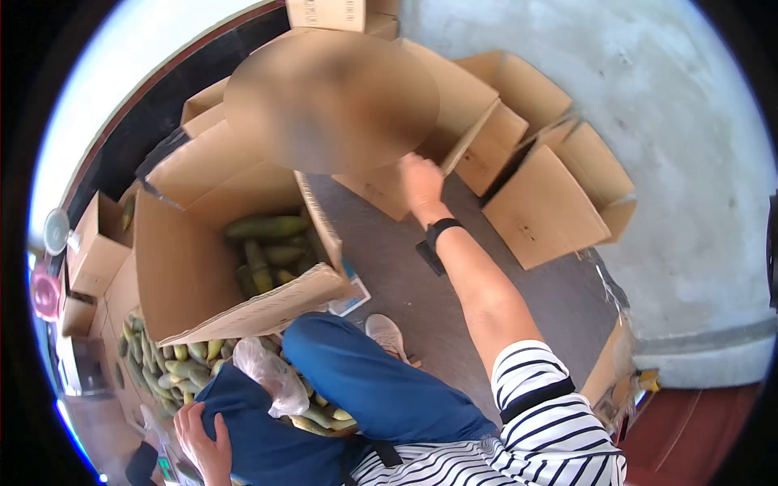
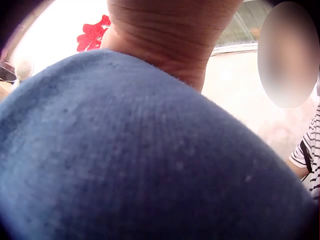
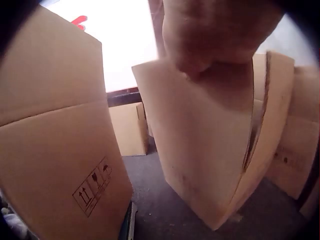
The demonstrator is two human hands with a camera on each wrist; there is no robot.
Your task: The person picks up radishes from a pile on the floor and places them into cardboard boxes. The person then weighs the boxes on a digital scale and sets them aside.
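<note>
My right hand [image 1: 421,185] [image 3: 215,32] grips the top edge of a cardboard box [image 1: 374,188] [image 3: 200,130]; its fingers look curled over the edge, their tips hidden. Part of that box lies behind a blurred patch in the head view. My left hand [image 1: 203,444] [image 2: 165,30] rests on the blue trouser leg [image 1: 263,449] [image 2: 130,145], fingers relaxed and holding nothing. Left of the gripped box, a large open carton [image 1: 182,267] [image 3: 55,130] holds several green gourd-like vegetables [image 1: 263,227].
More cardboard boxes [image 1: 547,215] [image 3: 127,127] stand on the dark floor [image 1: 405,275] at right and behind. A pile of green and yellow vegetables [image 1: 174,368] and a clear plastic bag [image 1: 267,368] lie by the legs. A dark flat object [image 1: 429,257] is on the floor below the right wrist.
</note>
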